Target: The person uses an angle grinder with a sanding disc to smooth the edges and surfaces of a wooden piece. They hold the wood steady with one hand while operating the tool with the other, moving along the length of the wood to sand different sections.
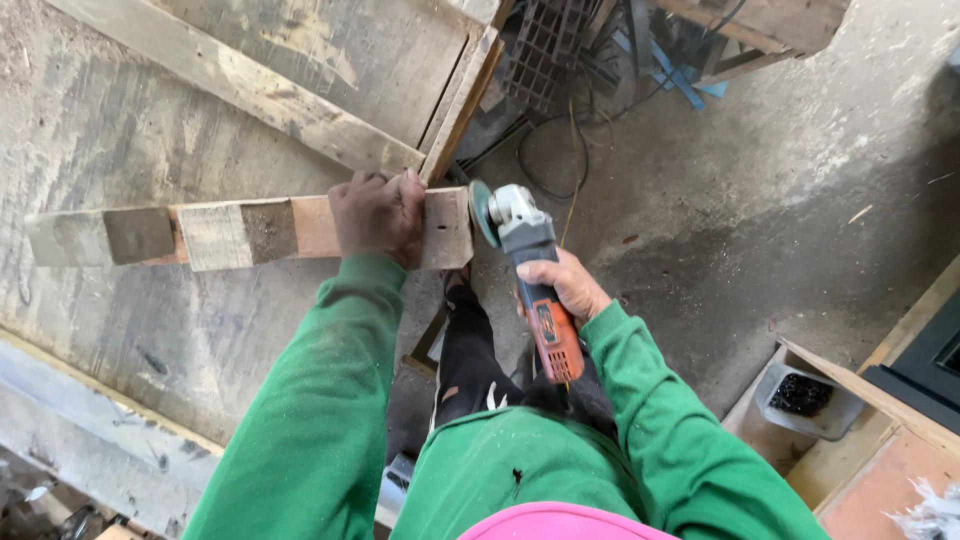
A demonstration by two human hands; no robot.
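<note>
Weathered plank (pixel 240 232) lies flat across the tabletop (pixel 120 130), long axis left-right, right end hanging just past the edge so the end face is open to the tool. Left hand (pixel 378 215) clamps down on top near that end, fingers curled over the far edge: grip pressed shut on the plank, probably to stop it shifting or chattering. Angle grinder (pixel 525 270): disc upright, right at the plank's end face; can't tell if touching. Right hand (pixel 565 285) wrapped around the orange body, grip closed, tool pointed away from the body. Small tray of dark screws (pixel 800 395) far right on the floor.
</note>
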